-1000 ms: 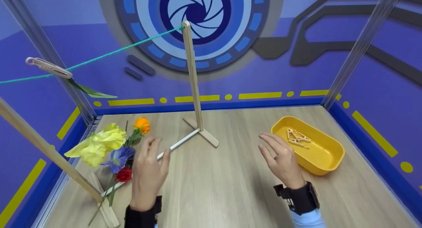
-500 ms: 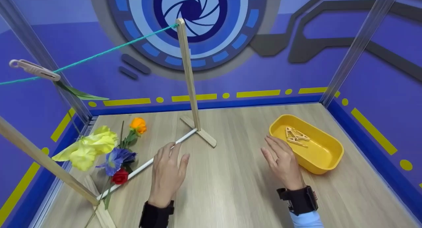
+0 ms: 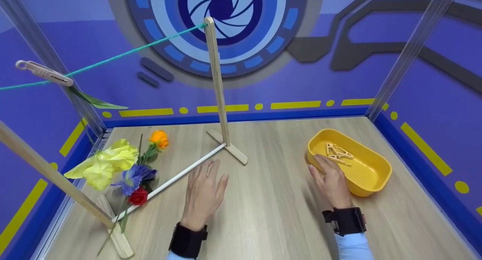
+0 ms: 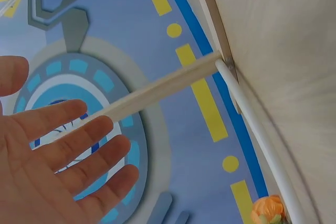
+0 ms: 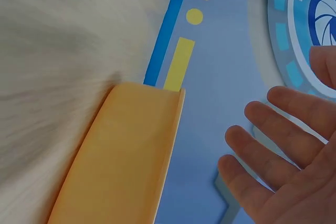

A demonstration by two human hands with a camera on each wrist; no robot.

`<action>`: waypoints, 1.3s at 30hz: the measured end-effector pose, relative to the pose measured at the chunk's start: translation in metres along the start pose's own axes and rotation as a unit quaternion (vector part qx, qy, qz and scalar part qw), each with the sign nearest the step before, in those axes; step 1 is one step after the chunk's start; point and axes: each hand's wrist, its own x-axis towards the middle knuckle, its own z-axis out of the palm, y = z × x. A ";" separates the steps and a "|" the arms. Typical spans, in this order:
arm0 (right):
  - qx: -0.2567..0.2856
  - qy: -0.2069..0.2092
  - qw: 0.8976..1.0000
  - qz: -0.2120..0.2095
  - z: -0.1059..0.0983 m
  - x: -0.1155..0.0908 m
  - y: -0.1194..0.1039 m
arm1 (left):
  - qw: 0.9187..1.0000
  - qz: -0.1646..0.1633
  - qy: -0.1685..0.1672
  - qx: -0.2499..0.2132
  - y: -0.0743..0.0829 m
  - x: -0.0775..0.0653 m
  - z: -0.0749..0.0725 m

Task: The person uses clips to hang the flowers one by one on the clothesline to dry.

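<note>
My left hand [image 3: 203, 198] hovers over the table just right of the white rod [image 3: 177, 176], its fingers extended and holding nothing. In the left wrist view its fingers [image 4: 79, 156] are spread apart. Close beside the yellow tub [image 3: 371, 181], my right hand [image 3: 332, 183] holds nothing, its fingers overlapping the tub's left rim in the head view. Several light clothespins [image 3: 337, 152] lie inside the tub. A pale clothespin [image 3: 47, 73] sits on the green string [image 3: 124, 54], with a green leaf [image 3: 96, 100] hanging from its end.
Wooden posts [image 3: 216, 79] on flat feet bear the string, joined low down by the white rod. At the left lie artificial flowers: a yellow one [image 3: 107, 162], a blue one [image 3: 133, 177], a red rose [image 3: 138, 196] and an orange one [image 3: 159, 139]. Patterned walls enclose the table.
My left hand has moved right, away from the flowers and across the rod. My right hand has shifted slightly right and closer to the tub. The head view has shifted a little.
</note>
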 end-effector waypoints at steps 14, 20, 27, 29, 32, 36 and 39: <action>-0.052 -0.079 0.995 0.013 -0.032 0.021 0.024 | 0.998 0.017 -0.049 -0.027 0.028 0.004 0.024; -0.105 -0.145 0.984 0.016 -0.051 0.052 0.032 | 0.997 0.039 -0.066 -0.028 0.042 0.010 0.034; -0.131 -0.213 0.968 -0.010 -0.059 0.080 0.045 | 0.995 0.056 -0.077 -0.014 0.052 0.015 0.045; -0.140 -0.225 0.964 -0.013 -0.058 0.087 0.050 | 0.995 0.059 -0.074 -0.010 0.055 0.016 0.047; -0.159 -0.245 0.956 -0.013 -0.056 0.095 0.059 | 0.995 0.057 -0.079 -0.009 0.058 0.016 0.051; -0.189 -0.267 0.945 -0.018 -0.051 0.102 0.070 | 0.993 0.054 -0.100 -0.015 0.062 0.016 0.056; -0.207 -0.283 0.936 -0.021 -0.047 0.105 0.079 | 0.992 0.062 -0.111 -0.009 0.065 0.015 0.059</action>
